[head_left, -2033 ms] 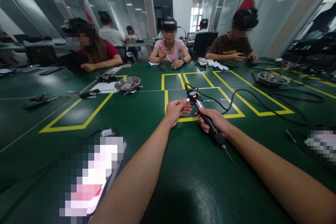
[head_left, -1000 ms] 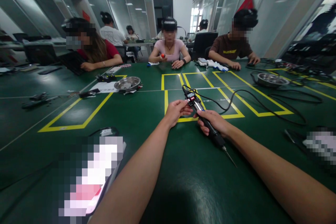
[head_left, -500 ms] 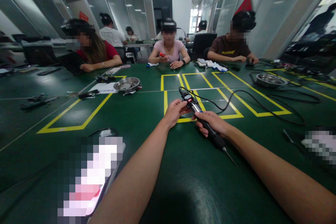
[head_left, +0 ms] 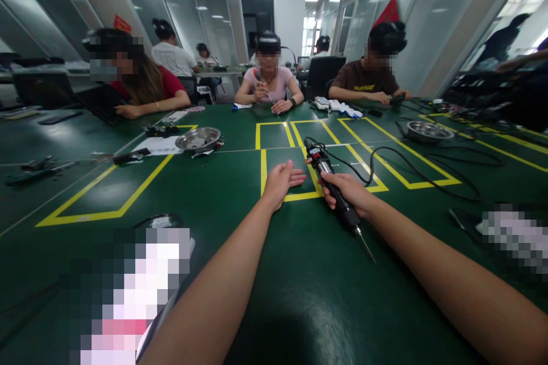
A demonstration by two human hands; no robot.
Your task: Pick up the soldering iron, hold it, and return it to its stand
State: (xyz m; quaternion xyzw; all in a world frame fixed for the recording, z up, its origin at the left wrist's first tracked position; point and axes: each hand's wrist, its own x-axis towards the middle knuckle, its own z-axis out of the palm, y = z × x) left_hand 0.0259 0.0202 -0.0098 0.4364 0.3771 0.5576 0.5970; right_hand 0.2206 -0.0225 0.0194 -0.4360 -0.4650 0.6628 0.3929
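Note:
My right hand (head_left: 349,193) is wrapped round a black electric screwdriver (head_left: 322,166), which lies slanted over the green table (head_left: 299,296). Its thin bit (head_left: 365,248) points toward me and its red-marked top end points away. A black cable (head_left: 385,157) runs from that top end off to the right. My left hand (head_left: 280,179) hovers just left of the tool's top end, fingers stretched out and apart, holding nothing.
Yellow tape boxes (head_left: 274,137) mark the table. Metal bowls sit at the left (head_left: 197,138) and the far right (head_left: 427,131). Three people sit along the far side. A blurred object (head_left: 132,291) lies near my left elbow, another (head_left: 514,234) at the right.
My left hand has let go of the screwdriver's top end and opened, drawing slightly left. The right hand keeps its grip. The view has shifted a little.

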